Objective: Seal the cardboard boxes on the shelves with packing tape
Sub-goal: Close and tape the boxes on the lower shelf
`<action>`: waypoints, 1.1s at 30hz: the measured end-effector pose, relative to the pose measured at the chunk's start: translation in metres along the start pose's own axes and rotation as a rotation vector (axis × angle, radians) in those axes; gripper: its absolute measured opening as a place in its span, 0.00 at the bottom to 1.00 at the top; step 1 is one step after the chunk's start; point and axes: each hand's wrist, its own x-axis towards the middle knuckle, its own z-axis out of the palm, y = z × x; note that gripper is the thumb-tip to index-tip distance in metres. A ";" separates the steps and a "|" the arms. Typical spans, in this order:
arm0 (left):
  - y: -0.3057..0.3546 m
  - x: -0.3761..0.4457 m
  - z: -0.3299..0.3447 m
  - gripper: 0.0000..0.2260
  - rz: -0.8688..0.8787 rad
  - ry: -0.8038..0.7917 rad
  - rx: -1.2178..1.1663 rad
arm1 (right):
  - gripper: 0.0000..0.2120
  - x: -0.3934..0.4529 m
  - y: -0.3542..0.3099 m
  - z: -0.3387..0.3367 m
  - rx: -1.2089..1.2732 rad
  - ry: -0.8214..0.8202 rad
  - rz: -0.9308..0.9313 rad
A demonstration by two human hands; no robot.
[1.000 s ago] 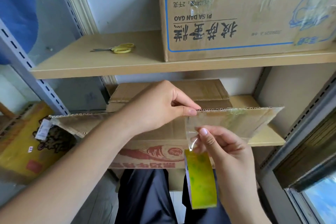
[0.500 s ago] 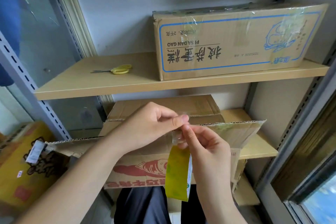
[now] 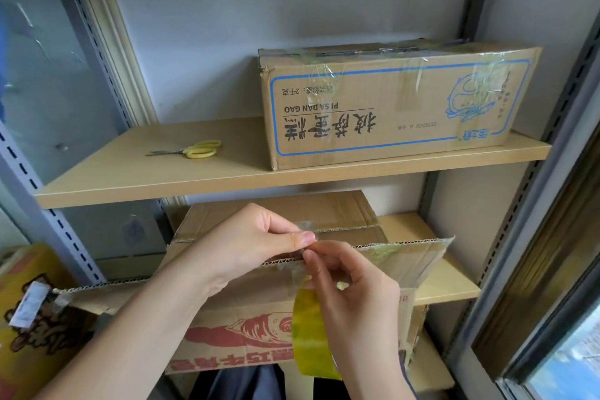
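Note:
An open cardboard box [image 3: 399, 266] with a red fish print stands on the lower shelf, its front flap raised. My left hand [image 3: 246, 247] pinches the loose clear end of the tape [image 3: 306, 227] just above the flap's edge. My right hand [image 3: 354, 299] grips the yellowish roll of packing tape [image 3: 308, 334], which hangs in front of the box. A second cardboard box [image 3: 399, 107] with blue print, taped over its top, sits on the upper shelf at the right.
Yellow-handled scissors [image 3: 194, 149] lie on the upper shelf [image 3: 162, 185] left of the taped box. A yellow printed carton [image 3: 29, 328] stands at the lower left. Grey slotted uprights [image 3: 39, 198] frame the shelves, and a window frame [image 3: 552, 302] runs down the right side.
The view has tilted up, showing more of the upper shelf. Both hands have drawn close together at the flap's edge, and the stretch of tape between them has shortened.

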 end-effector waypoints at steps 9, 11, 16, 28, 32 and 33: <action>0.004 0.012 0.001 0.09 -0.046 0.030 0.053 | 0.06 0.008 0.003 -0.001 -0.059 -0.044 0.089; 0.005 0.015 0.002 0.07 -0.062 0.024 0.060 | 0.05 0.008 0.001 -0.002 -0.063 -0.052 0.119; 0.006 0.017 0.000 0.07 -0.094 0.026 0.082 | 0.05 0.007 -0.004 -0.002 -0.217 -0.053 0.103; -0.001 0.026 0.004 0.05 -0.064 0.037 0.093 | 0.39 0.028 -0.015 -0.021 -0.321 -0.365 0.196; -0.002 0.033 0.001 0.09 -0.106 0.034 0.145 | 0.35 0.020 -0.004 -0.017 -0.310 -0.332 0.128; -0.002 0.035 0.001 0.12 -0.105 0.032 0.148 | 0.35 0.020 -0.003 -0.016 -0.324 -0.326 0.114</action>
